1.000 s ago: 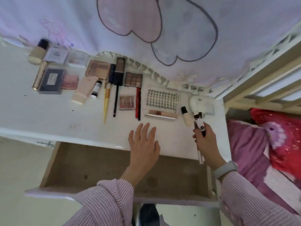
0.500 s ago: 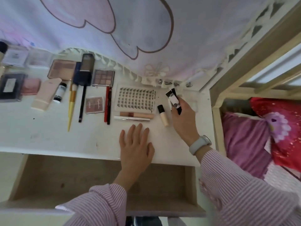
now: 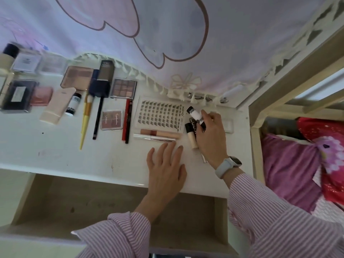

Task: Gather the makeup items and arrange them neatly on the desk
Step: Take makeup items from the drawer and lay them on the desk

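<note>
Bare desk (image 3: 55, 159) lies open front-left; the lash tray (image 3: 158, 114) and concealer tube (image 3: 191, 136) crowd the back right.

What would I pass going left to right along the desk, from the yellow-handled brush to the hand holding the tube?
Yellow-handled makeup brush → dark slim pencil → small square brown eyeshadow palette → red pencil → white lash tray → right hand gripping a black-and-white tube.

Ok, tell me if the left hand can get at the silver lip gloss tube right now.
Probably yes. The left hand lies flat and holds nothing, fingertips just short of the silver lip gloss tube, with bare desk between them.
</note>
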The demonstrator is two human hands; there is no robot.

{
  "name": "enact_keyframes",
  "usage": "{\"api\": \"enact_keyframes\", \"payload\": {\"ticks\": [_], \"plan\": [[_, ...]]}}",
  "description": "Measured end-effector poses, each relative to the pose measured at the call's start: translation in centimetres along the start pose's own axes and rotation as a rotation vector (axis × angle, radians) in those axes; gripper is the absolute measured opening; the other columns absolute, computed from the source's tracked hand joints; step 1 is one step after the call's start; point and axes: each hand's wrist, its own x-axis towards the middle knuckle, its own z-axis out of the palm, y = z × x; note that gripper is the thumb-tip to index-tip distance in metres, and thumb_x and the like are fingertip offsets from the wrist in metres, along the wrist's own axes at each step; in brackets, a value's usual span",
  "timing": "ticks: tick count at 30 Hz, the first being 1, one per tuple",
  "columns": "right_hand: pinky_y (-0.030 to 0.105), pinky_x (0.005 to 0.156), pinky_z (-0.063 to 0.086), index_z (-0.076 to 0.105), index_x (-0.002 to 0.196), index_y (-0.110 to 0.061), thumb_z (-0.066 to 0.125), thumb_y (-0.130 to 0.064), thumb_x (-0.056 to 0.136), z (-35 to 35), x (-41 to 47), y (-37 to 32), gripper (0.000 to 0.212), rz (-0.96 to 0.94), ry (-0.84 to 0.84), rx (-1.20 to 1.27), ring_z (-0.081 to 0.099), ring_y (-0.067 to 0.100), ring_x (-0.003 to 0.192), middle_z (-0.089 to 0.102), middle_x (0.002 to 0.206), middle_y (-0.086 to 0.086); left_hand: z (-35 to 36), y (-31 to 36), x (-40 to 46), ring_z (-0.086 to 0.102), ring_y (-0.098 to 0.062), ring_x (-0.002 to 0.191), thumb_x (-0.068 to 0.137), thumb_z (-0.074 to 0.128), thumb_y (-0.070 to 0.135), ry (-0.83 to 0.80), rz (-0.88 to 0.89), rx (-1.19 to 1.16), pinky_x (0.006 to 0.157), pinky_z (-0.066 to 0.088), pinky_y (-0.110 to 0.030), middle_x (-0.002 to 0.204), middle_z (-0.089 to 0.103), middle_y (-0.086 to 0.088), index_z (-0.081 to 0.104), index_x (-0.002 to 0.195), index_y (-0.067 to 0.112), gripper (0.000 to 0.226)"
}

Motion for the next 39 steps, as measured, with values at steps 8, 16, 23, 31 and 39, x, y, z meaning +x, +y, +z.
{"api": "enact_keyframes", "payload": {"ticks": [8, 16, 23, 31, 39], "plan": [[0.032, 0.062, 0.045, 0.056, 0.122, -0.004, 0.056, -0.025, 0.090, -0.7, -3.6, 2.1, 0.038, 0.016, 0.067, -0.134, 0.059, 0.030, 0.086, 0.060, 0.100, 0.016, 0.5, 0.9, 1.1, 0.050, -0.030, 0.122, 0.082, 0.048, 0.036, -0.006, 0.085, 0.003, 0.099, 0.036, -0.054, 0.130, 0.055, -0.014, 0.060, 0.118, 0.010, 0.045], [0.020, 0.050, 0.044, 0.061, 0.115, 0.003, 0.051, -0.024, 0.086, 0.2, -7.1, 1.7, 0.040, -0.137, 0.221, -0.079, 0.059, 0.022, 0.064, 0.063, 0.081, 0.015, 0.4, -0.2, 0.1, 0.048, -0.031, 0.124, 0.086, 0.041, 0.035, -0.005, 0.119, 0.024, 0.100, 0.036, -0.054, 0.132, 0.054, -0.012, 0.060, 0.121, 0.009, 0.047], [0.030, 0.052, 0.051, 0.066, 0.108, 0.001, 0.063, -0.023, 0.083, 1.5, -9.8, 2.3, 0.034, -0.257, 0.139, -0.157, 0.058, 0.025, 0.063, 0.064, 0.076, 0.013, -0.1, -2.4, -1.4, 0.038, -0.030, 0.133, 0.089, 0.036, 0.027, -0.001, 0.007, 0.007, 0.107, 0.027, -0.055, 0.141, 0.044, -0.016, 0.049, 0.130, 0.007, 0.047], [0.030, 0.053, 0.042, 0.062, 0.089, -0.008, 0.080, -0.035, 0.068, 2.4, -9.2, 0.0, 0.039, -0.046, 0.132, -0.226, 0.055, 0.020, 0.051, 0.061, 0.061, 0.004, -1.0, -3.5, -0.3, 0.027, -0.031, 0.138, 0.089, 0.028, 0.035, -0.153, 0.020, 0.019, 0.108, 0.025, -0.057, 0.148, 0.032, -0.016, 0.043, 0.136, 0.007, 0.057], [0.032, 0.054, 0.046, 0.064, 0.094, -0.008, 0.077, -0.021, 0.072, 2.5, -9.8, -0.7, 0.028, -0.090, 0.087, -0.252, 0.059, 0.021, 0.055, 0.065, 0.065, 0.005, -0.7, -3.8, -0.4, 0.018, -0.029, 0.139, 0.090, 0.027, 0.036, -0.167, 0.034, 0.030, 0.111, 0.019, -0.055, 0.150, 0.027, -0.014, 0.041, 0.138, 0.009, 0.057]]}}
